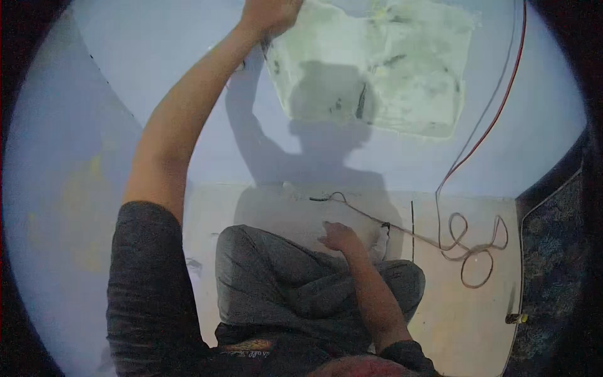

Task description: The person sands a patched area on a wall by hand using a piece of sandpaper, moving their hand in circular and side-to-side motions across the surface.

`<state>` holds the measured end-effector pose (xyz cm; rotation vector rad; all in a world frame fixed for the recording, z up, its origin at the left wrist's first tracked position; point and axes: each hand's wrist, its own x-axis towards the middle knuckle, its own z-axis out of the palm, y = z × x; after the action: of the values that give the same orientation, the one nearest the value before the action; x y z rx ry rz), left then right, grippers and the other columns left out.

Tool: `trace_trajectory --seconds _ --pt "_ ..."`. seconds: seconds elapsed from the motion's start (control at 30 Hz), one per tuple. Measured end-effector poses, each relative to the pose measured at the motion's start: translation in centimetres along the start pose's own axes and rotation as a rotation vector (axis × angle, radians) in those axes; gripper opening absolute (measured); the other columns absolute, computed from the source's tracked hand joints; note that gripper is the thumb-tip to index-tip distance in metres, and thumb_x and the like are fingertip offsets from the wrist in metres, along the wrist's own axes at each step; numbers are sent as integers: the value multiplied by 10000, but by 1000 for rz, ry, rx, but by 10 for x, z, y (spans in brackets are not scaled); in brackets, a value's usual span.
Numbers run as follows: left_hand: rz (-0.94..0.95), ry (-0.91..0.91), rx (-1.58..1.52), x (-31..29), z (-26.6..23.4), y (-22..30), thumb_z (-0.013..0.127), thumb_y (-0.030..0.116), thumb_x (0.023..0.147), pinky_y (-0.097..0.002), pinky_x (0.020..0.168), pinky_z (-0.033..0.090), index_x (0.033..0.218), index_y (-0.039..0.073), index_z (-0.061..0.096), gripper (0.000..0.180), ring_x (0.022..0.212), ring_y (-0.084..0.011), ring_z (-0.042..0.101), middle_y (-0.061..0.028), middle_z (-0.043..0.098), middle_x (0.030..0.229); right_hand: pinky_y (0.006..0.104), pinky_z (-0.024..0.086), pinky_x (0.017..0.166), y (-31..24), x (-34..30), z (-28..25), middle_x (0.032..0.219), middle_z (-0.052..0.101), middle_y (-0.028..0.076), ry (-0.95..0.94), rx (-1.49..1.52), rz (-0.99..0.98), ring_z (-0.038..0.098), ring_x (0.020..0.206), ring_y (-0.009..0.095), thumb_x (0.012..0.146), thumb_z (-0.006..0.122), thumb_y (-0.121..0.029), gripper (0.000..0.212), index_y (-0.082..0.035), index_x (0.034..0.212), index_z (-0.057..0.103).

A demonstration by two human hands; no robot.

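My left arm reaches up along the pale blue wall [402, 163]. At its end my left hand [271, 17] is closed by the upper left edge of a rough whitish-green patch [427, 69]. The top of the picture cuts off part of this hand, so what it grips cannot be made out. My right hand [340, 237] hovers over my crossed legs, loosely bent, thumb and fingers apart, with nothing visible in it. Just beyond it a thin cable [364, 214] lies on the pale floor, its dark end curled toward the wall. My shadow falls across the patch.
A reddish cord [502, 103] hangs down the wall at the right and runs into loose loops [477, 267] on the floor. A dark patterned surface [553, 251] borders the floor at far right, with a small yellowish piece [517, 318] at its edge.
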<state>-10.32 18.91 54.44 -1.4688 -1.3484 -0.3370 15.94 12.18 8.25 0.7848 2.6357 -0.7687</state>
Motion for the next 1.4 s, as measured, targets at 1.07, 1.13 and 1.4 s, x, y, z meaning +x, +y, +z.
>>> trace_trajectory --seconds 1.07,1.13,1.4 --pt "-312 29 -80 -41 17 12 380 278 1054 -626 1180 180 1631 144 120 648 1556 -323 132 -156 205 1671 493 437 1101 2 9 -7 1482 500 223 -109 11 79 500 1356 380 966 621 -445 704 -66 1515 395" --pt "-292 41 -37 -64 33 26 391 294 1055 -611 1164 218 1620 158 168 623 1546 -281 173 -107 226 1667 488 421 1117 0 12 0 1494 491 213 -109 -9 65 487 1368 378 967 614 -459 704 -64 1510 404" --pt "-76 -20 140 -89 47 50 401 315 1061 -593 1140 290 1578 171 313 543 1508 -213 291 -23 316 1640 487 388 1148 66 44 47 1516 472 196 58 -89 28 465 1381 394 955 612 -509 740 -62 1509 411"
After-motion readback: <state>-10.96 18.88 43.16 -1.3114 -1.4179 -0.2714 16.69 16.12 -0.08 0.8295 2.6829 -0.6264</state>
